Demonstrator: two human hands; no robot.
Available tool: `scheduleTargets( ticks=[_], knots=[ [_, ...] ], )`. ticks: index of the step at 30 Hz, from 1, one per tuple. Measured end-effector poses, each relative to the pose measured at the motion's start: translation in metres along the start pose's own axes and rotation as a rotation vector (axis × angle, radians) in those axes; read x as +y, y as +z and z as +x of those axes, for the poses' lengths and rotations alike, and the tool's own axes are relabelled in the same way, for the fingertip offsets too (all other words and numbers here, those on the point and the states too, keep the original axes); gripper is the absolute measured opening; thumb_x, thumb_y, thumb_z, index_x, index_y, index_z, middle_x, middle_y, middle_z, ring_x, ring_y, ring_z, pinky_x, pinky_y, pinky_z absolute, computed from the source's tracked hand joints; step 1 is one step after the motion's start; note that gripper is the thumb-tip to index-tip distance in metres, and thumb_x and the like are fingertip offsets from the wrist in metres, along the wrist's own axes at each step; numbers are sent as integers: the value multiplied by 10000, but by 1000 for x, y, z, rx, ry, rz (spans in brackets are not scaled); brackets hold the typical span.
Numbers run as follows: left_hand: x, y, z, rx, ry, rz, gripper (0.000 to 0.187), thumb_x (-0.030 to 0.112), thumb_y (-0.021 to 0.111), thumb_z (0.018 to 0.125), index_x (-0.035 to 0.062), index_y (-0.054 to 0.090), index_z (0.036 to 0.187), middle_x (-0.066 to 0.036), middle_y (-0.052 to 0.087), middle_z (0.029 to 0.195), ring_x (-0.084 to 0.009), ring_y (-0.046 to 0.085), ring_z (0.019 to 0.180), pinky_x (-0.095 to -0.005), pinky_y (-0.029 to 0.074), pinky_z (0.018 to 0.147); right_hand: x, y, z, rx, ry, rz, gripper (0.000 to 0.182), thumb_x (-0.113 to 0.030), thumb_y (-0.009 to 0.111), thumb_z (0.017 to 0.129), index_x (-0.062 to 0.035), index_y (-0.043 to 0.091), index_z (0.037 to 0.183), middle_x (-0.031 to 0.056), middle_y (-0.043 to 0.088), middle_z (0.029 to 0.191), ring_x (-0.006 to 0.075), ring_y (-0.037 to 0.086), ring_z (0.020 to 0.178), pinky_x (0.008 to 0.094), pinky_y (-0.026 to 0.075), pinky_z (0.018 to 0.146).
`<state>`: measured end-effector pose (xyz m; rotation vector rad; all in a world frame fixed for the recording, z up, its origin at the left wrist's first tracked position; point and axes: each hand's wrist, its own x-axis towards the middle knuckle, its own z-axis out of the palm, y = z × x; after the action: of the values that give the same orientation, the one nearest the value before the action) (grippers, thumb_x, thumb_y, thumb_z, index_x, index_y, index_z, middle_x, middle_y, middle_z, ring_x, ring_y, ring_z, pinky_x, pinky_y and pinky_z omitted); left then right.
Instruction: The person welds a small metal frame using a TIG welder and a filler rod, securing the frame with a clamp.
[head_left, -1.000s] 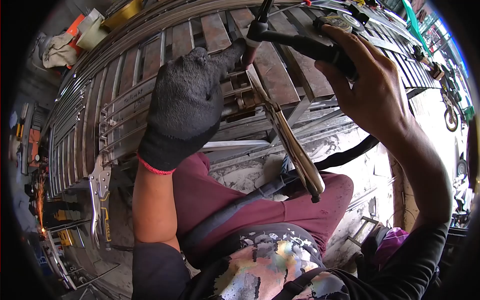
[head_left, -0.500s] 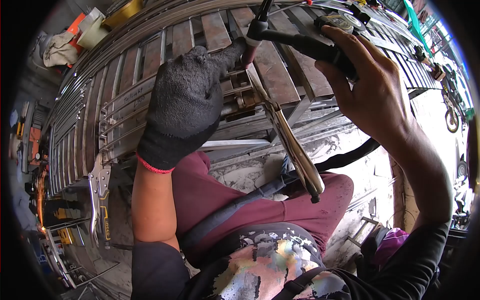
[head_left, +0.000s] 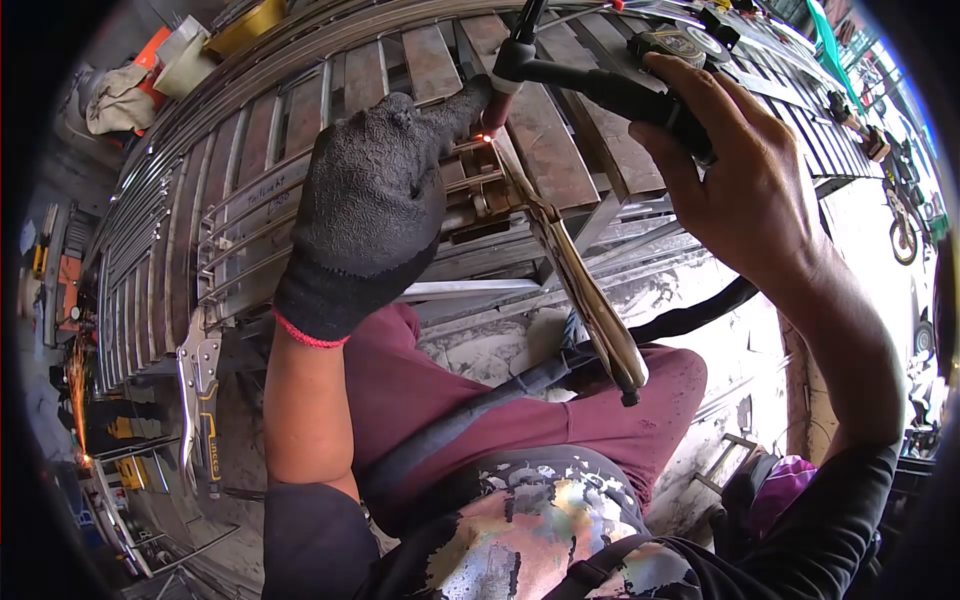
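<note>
My right hand point(head_left: 745, 165), bare, is closed around the black handle of a welding torch point(head_left: 620, 92). The torch's reddish nozzle point(head_left: 497, 108) points down at the end of a thin metal rod, where a small orange-red glow shows. My left hand point(head_left: 370, 200), in a black glove with a red cuff edge, is curled over the rods, one finger reaching to the nozzle. What its other fingers hold is hidden. Just right of it, worn locking pliers point(head_left: 585, 285) sit at the workpiece, handles slanting down toward my knee. Several parallel rods point(head_left: 255, 215) run left beneath the glove.
Second locking pliers point(head_left: 200, 390) with a yellow-marked handle hang at the bench's left edge. The slatted metal bench point(head_left: 540, 150) carries many flat bars. A thick black cable point(head_left: 500, 392) crosses my lap. Sparks point(head_left: 78, 400) fly at far left. A grinding disc point(head_left: 705, 42) lies beyond my right hand.
A small glow has appeared at the nozzle tip, where there was none before. The sparks at far left have grown. Both hands and the torch stay almost still.
</note>
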<state>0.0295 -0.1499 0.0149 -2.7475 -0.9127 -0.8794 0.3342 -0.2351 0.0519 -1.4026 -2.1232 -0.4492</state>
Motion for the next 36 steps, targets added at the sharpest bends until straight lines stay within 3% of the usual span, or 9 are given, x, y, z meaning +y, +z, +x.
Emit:
scheduleTargets(
  ticks=[1, 7, 16, 19, 24, 26, 28, 29, 36],
  knots=[
    [-5, 5, -2, 43, 17, -53, 577, -20, 585, 933, 114, 678, 1486, -221, 677, 1066, -425, 650, 998, -508, 524, 912, -1, -1, 1, -4, 2, 7, 500, -137, 825, 972, -28, 655, 1430, 213, 786, 1114, 311, 820, 940, 404, 672, 804],
    [-4, 3, 0, 25, 23, -49, 572, -33, 585, 926, 109, 685, 1471, -216, 684, 1072, -418, 656, 991, -507, 528, 918, 1, 0, 1, 14, -33, -7, 504, -128, 828, 968, -27, 654, 1430, 216, 787, 1148, 313, 822, 950, 401, 674, 810],
    [-1, 1, -2, 57, 61, -20, 366, -6, 641, 908, 54, 729, 1259, -190, 685, 1122, -419, 646, 1028, -508, 512, 946, 1, -1, 1, 18, -45, -35, 494, -137, 831, 967, -40, 663, 1421, 205, 790, 1135, 305, 821, 932, 399, 677, 813],
    [-1, -1, -3, -19, 30, 57, 356, -10, 659, 925, 36, 707, 1275, -166, 706, 1168, -373, 675, 1076, -468, 528, 982, -1, -2, 1, -4, -13, -11, 489, -100, 835, 956, -30, 666, 1409, 200, 783, 1143, 296, 816, 922, 392, 677, 803],
    [-19, 17, -17, 152, 72, -264, 186, 63, 743, 760, 41, 786, 939, -141, 752, 1107, -324, 703, 1116, -437, 543, 982, 2, -5, 3, -19, -91, -10, 503, -18, 830, 937, -11, 654, 1409, 204, 763, 1198, 283, 811, 947, 383, 675, 783],
    [-14, 15, -14, 159, 58, -284, 252, 57, 721, 797, 38, 787, 1040, -159, 741, 1102, -350, 702, 1076, -468, 545, 961, -1, -4, 4, 3, -86, 4, 500, -51, 829, 950, -21, 653, 1418, 209, 770, 1187, 290, 814, 942, 389, 676, 787],
    [-4, 0, -5, -6, 55, 55, 384, -11, 663, 928, 36, 700, 1307, -153, 712, 1209, -352, 678, 1111, -458, 527, 995, -1, -1, -1, -5, 8, 4, 504, -111, 825, 970, -38, 649, 1437, 214, 781, 1163, 305, 819, 936, 401, 677, 795],
    [-5, 4, -4, 42, 62, 23, 393, -9, 646, 913, 47, 717, 1295, -175, 695, 1162, -395, 655, 1062, -496, 513, 963, 0, 0, 0, 16, -33, -26, 517, -158, 823, 981, -48, 646, 1454, 216, 789, 1136, 313, 823, 932, 412, 676, 803],
    [-6, 5, -4, 57, 65, -4, 426, -24, 644, 901, 52, 723, 1312, -180, 671, 1094, -400, 649, 1025, -492, 524, 911, 2, 1, -1, 29, -34, -19, 525, -145, 829, 973, -42, 648, 1455, 216, 789, 1138, 301, 819, 926, 413, 675, 808]
  ],
)
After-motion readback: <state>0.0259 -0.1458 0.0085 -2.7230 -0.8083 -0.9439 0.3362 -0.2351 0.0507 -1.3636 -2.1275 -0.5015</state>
